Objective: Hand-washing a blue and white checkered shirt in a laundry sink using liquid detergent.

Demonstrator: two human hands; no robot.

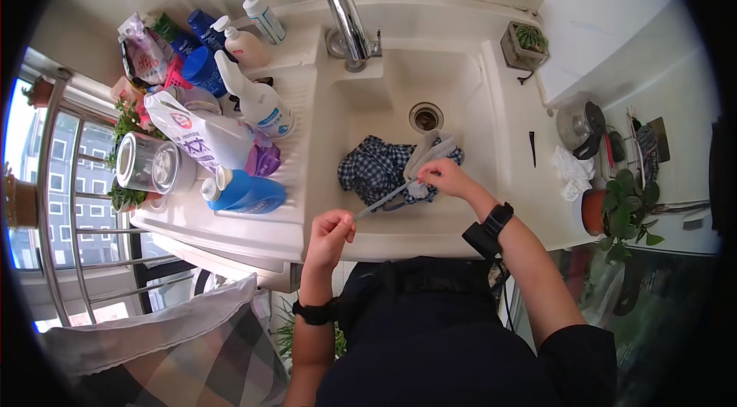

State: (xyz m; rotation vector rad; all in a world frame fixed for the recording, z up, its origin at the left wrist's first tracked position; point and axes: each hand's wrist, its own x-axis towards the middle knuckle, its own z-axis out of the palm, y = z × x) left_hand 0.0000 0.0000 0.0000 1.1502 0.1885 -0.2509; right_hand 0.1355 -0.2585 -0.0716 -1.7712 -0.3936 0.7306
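Observation:
A blue-and-white checked cloth (372,165) lies bunched in the cream sink basin (461,85), with a grey fabric piece (430,152) on top of it. My right hand (444,175) pinches the grey fabric at its near end. My left hand (332,227) pinches the other end of a thin grey strap (381,204) that stretches between both hands above the sink's front edge. Both wrists wear black bands.
A chrome tap (345,12) stands behind the drain (425,116). Several bottles and a spray bottle (257,104) crowd the left drainboard beside a metal tin (146,164). A small potted succulent (526,42), a crumpled white cloth (572,171) and a leafy plant (626,211) are at right.

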